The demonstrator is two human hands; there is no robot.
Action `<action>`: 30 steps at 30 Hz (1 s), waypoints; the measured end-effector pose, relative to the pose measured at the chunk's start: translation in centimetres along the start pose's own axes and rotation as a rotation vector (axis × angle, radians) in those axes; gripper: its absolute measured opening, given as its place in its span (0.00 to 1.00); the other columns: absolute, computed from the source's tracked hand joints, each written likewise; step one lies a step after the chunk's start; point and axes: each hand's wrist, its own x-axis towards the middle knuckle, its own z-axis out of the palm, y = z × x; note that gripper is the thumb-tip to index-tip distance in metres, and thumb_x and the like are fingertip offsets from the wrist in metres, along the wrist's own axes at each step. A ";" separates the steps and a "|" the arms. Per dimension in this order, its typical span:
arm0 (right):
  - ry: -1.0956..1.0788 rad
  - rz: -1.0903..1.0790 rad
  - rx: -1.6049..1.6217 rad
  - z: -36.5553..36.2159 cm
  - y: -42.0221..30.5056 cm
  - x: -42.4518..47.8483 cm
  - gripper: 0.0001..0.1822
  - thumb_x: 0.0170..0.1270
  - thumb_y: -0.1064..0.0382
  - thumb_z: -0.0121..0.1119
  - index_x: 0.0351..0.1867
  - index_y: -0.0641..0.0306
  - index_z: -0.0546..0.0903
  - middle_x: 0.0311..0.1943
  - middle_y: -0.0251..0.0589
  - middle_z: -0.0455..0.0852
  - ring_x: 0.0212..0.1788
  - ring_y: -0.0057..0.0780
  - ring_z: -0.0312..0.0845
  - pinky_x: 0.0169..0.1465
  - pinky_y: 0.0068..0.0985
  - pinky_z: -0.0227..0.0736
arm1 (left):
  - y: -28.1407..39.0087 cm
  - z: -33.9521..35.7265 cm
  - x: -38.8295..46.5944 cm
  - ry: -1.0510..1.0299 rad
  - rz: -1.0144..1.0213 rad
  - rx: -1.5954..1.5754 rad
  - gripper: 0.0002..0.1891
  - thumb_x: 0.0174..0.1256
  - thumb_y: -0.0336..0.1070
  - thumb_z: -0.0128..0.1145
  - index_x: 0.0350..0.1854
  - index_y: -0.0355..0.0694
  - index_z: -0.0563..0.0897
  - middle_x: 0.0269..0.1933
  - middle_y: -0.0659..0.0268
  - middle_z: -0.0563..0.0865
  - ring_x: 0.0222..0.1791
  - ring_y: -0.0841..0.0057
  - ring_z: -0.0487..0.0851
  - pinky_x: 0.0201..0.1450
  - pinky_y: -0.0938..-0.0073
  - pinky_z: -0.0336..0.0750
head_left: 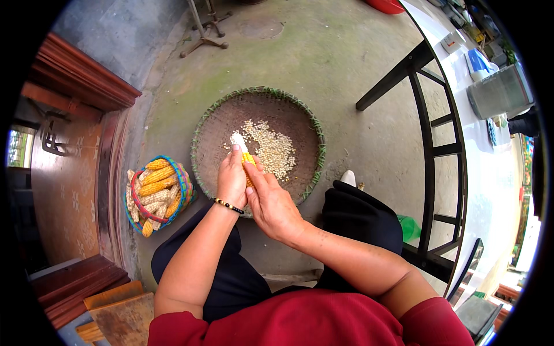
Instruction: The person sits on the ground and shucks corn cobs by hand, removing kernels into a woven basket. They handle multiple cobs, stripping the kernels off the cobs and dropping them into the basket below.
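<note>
An ear of yellow corn (248, 159) is held over a round woven basket tray (212, 129) whose rim is bound with green strips. My left hand (231, 175), with a beaded bracelet at the wrist, grips the ear from the left. The ear's far end shows bare white cob. My right hand (273, 203) lies against the ear's right side, its thumb and fingers on the yellow kernels. Loose pale kernels (275, 151) are spread over the middle and right of the tray. My fingers hide part of the ear's near end.
Left of the tray, a colourful woven handled basket (187, 186) holds yellow and pale ears of corn (156, 175). A black-framed table (484, 173) stands at right, with a green plastic bottle (408, 228) by its leg. A wooden doorway (86, 69) borders the left.
</note>
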 end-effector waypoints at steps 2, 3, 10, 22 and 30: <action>0.059 -0.040 0.047 0.6 0.8 0.0 0.28 0.67 0.66 0.45 0.66 0.72 0.54 0.62 0.66 0.62 0.62 0.59 0.63 0.63 0.37 0.61 | 0.0 0.2 -0.1 0.009 0.019 0.035 0.23 0.75 0.50 0.35 0.36 0.34 0.74 0.29 0.62 0.80 0.25 0.75 0.80 0.29 0.74 0.77; 0.062 -0.042 0.070 0.8 1.0 0.1 0.28 0.67 0.66 0.44 0.67 0.72 0.53 0.62 0.67 0.62 0.63 0.58 0.62 0.64 0.37 0.60 | 0.0 0.3 -0.3 0.021 0.025 0.054 0.22 0.75 0.49 0.35 0.36 0.34 0.74 0.28 0.62 0.80 0.25 0.75 0.79 0.28 0.74 0.77; 0.120 -0.126 0.103 1.4 1.2 0.1 0.30 0.68 0.66 0.44 0.67 0.74 0.51 0.63 0.68 0.60 0.64 0.58 0.60 0.65 0.36 0.57 | -0.8 -0.4 0.5 0.078 0.025 0.002 0.22 0.75 0.47 0.34 0.37 0.33 0.74 0.30 0.61 0.81 0.25 0.74 0.80 0.29 0.74 0.77; 0.097 -0.019 0.144 0.6 1.4 0.7 0.29 0.66 0.65 0.43 0.66 0.78 0.53 0.62 0.72 0.60 0.66 0.59 0.57 0.68 0.39 0.54 | -1.1 0.4 -0.3 -0.075 0.071 -0.008 0.14 0.75 0.41 0.39 0.40 0.35 0.72 0.31 0.65 0.77 0.28 0.81 0.76 0.32 0.77 0.74; 0.150 -0.083 0.059 1.1 1.3 0.5 0.28 0.67 0.65 0.43 0.66 0.75 0.54 0.58 0.73 0.65 0.62 0.62 0.61 0.63 0.41 0.61 | -0.7 0.6 -0.7 -0.019 0.078 0.006 0.22 0.76 0.45 0.31 0.40 0.31 0.75 0.31 0.58 0.82 0.30 0.73 0.81 0.37 0.72 0.79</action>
